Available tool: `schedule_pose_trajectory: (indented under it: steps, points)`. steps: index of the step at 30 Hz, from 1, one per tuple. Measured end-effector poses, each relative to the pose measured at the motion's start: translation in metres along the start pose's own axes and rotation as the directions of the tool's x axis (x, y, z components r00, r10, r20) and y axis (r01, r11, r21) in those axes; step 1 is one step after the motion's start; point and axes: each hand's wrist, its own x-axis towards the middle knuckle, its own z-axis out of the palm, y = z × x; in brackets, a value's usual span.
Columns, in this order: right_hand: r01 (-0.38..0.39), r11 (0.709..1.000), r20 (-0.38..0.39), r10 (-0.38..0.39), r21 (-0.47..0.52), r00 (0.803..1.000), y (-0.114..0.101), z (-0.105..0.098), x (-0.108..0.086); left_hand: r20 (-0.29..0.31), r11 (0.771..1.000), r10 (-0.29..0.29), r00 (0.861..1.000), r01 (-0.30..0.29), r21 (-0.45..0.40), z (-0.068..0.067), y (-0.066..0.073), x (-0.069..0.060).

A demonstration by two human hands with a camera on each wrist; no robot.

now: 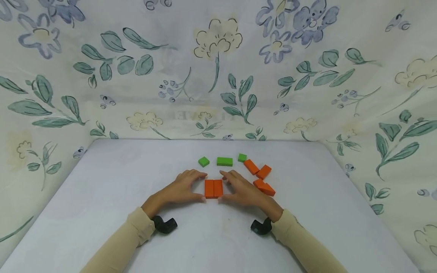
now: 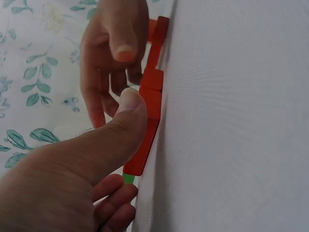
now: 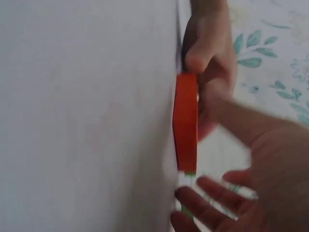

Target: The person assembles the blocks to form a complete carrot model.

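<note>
Two orange blocks lie side by side, long edges together, forming a pair (image 1: 209, 189) on the white table (image 1: 112, 174). My left hand (image 1: 184, 187) arches at the left of the pair, thumb by the near corner and fingertips by the far corner. Mirrored on the right, my right hand (image 1: 244, 189) stands with fingers and thumb apart. Neither hand visibly pinches the blocks; whether a left fingertip touches them I cannot tell. From the right wrist view, the near side of the orange pair (image 3: 186, 123) shows between the hands.
Behind the pair are a green square block (image 1: 203, 162), a long green block (image 1: 224, 162) and a small green block (image 1: 242, 157). Several loose orange blocks (image 1: 264, 172) lie beyond and beside the right hand. Floral cloth (image 1: 218, 76) borders the table's back and sides.
</note>
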Motion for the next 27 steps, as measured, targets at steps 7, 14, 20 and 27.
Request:
schedule_pose_trajectory:
  steps: [7,14,20,27]
  points:
    - [-0.002,0.991,-0.019,0.005,0.136,1.000,-0.004,-0.044,-0.011,-0.007,0.999,0.002,1.000,-0.002,-0.038,0.001,0.001,0.000]
    - [-0.011,1.000,-0.037,0.011,0.013,0.999,0.022,-0.093,-0.010,-0.025,1.000,0.018,1.000,-0.018,-0.020,0.000,-0.003,-0.001]
    - [-0.123,0.987,0.038,0.127,-0.102,0.991,0.068,-0.103,0.001,-0.031,0.999,0.026,0.999,-0.027,-0.027,-0.001,-0.004,-0.003]
    - [-0.146,0.978,0.212,0.175,-0.146,0.961,0.092,-0.097,0.011,-0.031,0.999,0.039,0.999,-0.040,-0.030,0.000,-0.003,-0.004]
